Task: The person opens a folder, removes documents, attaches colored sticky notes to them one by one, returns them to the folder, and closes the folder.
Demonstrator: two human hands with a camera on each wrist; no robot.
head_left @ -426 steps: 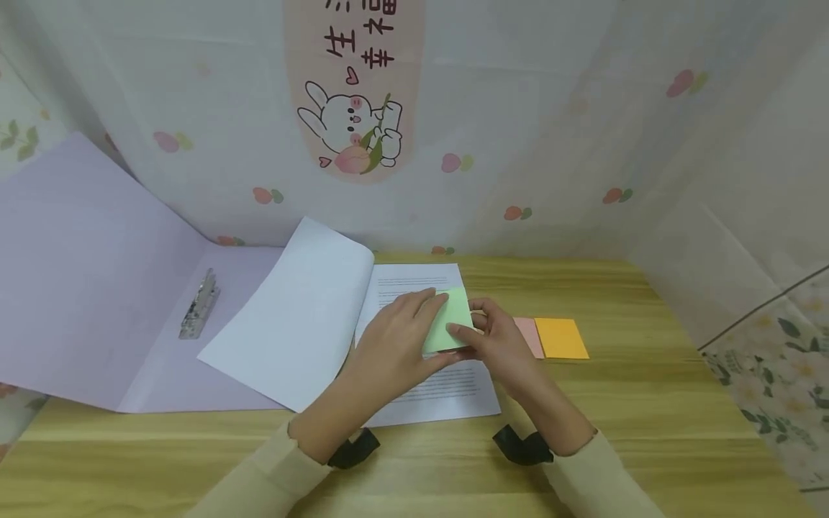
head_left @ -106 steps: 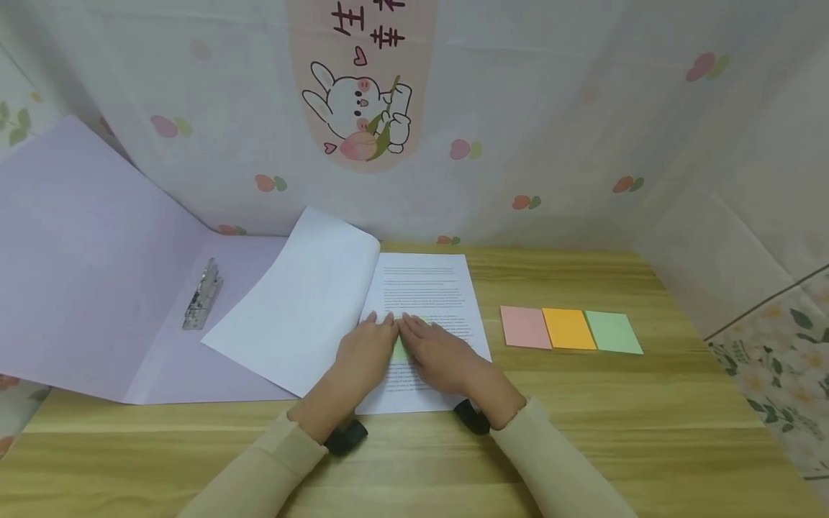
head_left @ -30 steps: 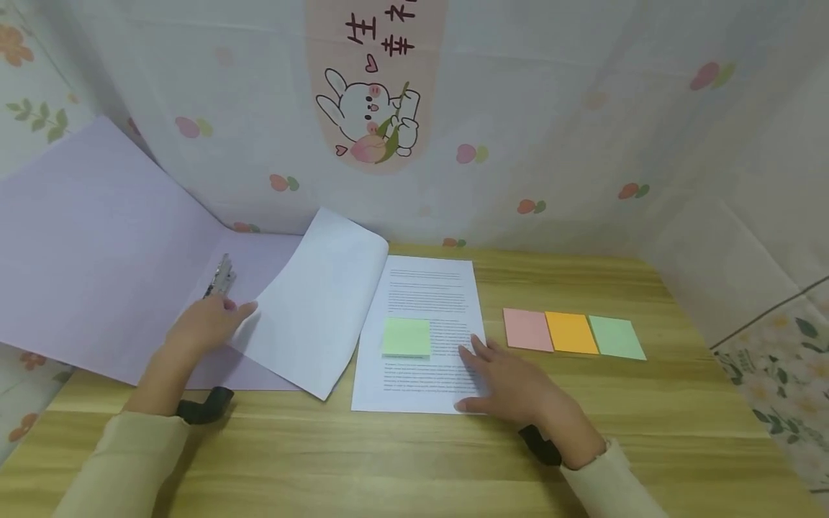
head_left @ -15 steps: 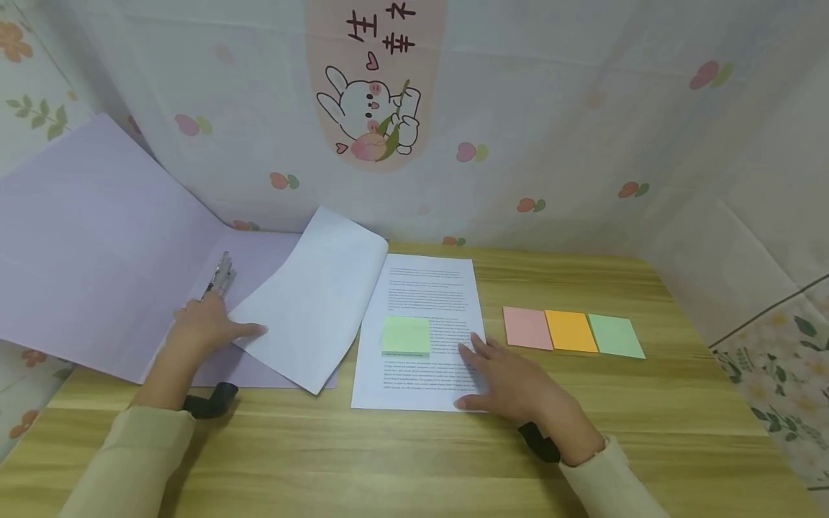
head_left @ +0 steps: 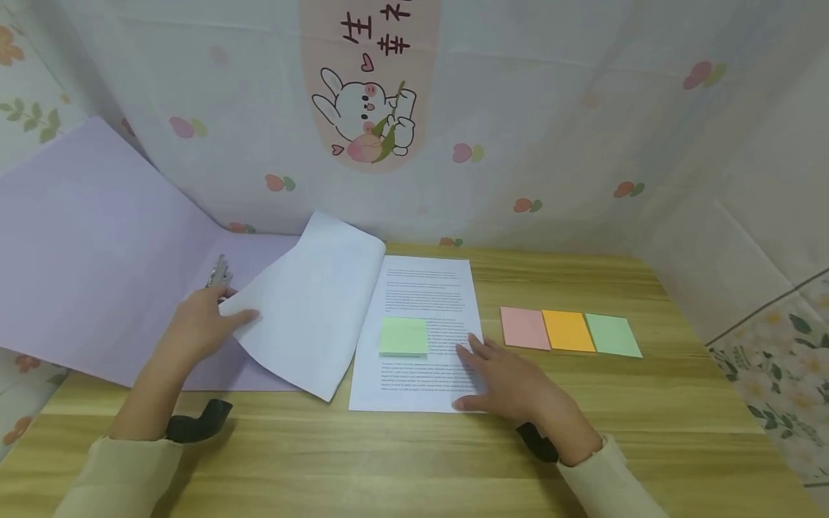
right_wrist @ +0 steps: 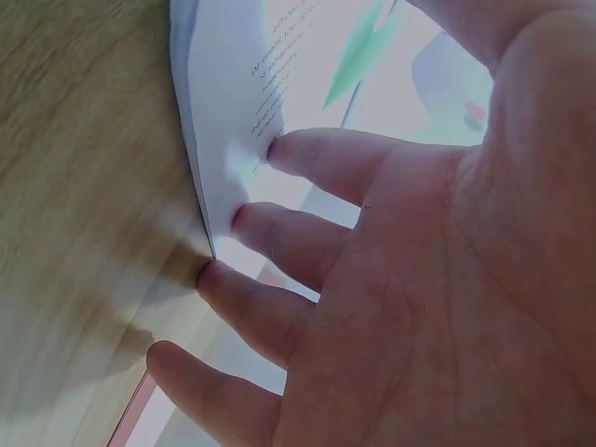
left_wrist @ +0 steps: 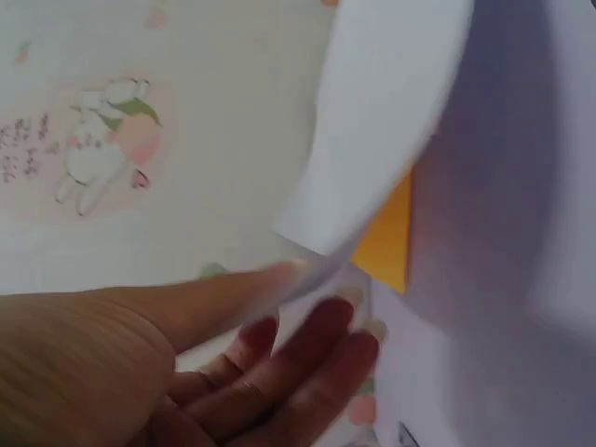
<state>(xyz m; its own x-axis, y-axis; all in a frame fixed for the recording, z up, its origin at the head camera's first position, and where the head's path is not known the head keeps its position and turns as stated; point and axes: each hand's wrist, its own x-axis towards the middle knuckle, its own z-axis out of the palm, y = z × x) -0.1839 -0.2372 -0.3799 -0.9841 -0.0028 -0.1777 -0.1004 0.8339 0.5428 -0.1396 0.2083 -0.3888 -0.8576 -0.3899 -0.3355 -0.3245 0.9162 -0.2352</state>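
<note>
My left hand (head_left: 197, 324) pinches the left corner of a turned-over white sheet (head_left: 311, 309), thumb on top and fingers beneath. That corner is raised over the lilac folder (head_left: 103, 244). Below the sheet, the left wrist view shows an orange sticky note (left_wrist: 386, 244). My right hand (head_left: 512, 378), fingers spread, rests at the right edge of the printed page (head_left: 424, 291). A light green sticky note (head_left: 404, 336) lies on that page, left of the middle of its text. My left fingers partly hide the folder's metal clip (head_left: 219, 272).
Three sticky note pads lie in a row on the wooden table (head_left: 401, 467), right of the page: pink (head_left: 524, 328), orange (head_left: 568, 331) and green (head_left: 614, 335). Behind the table hangs a patterned cloth (head_left: 550, 129). The folder's cover stands tilted up at the left.
Earlier both hands held the green pad, then pressed a green note onto the page; that pad now lies at the row's right. My left hand has moved left and lifts the turned sheet's corner.
</note>
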